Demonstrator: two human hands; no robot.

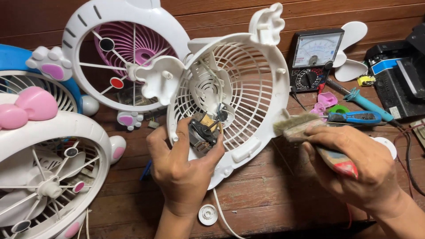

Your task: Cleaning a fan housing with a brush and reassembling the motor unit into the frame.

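Just right of our left hand (183, 170), which pinches the white fan grille (248, 84) at its small motor (203, 132), bare wooden table (274, 190) lies open. Our right hand (354, 166), knuckles up, is closed around a paintbrush (305, 132); beyond it sits a black analog meter (315, 59).

Two bare hands and forearms reach in from the bottom edge. The left hand (183, 170) and right hand (354, 161) wear no gloves, rings or watch. No sleeves show.
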